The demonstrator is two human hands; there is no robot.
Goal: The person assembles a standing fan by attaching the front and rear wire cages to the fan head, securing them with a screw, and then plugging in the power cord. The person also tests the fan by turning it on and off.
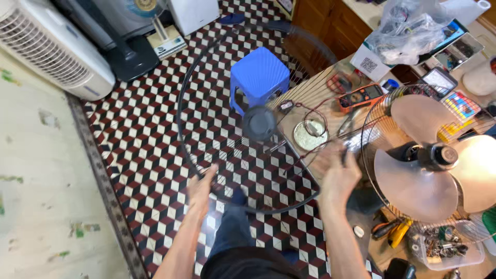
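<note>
So we've got the big round black wire fan guard [258,121] up in the air over the checkered floor tiles [150,134], face tilted toward us, dark hub in the middle. Our left hand [201,188] has fingers curled around the lower-left rim; our right hand [336,173] is blurry at the lower-right rim, grip hard to tell. Blue plastic stool [259,75] sits behind it, the bladed fan [434,160] and orange multimeter [360,96] to the right.
</note>
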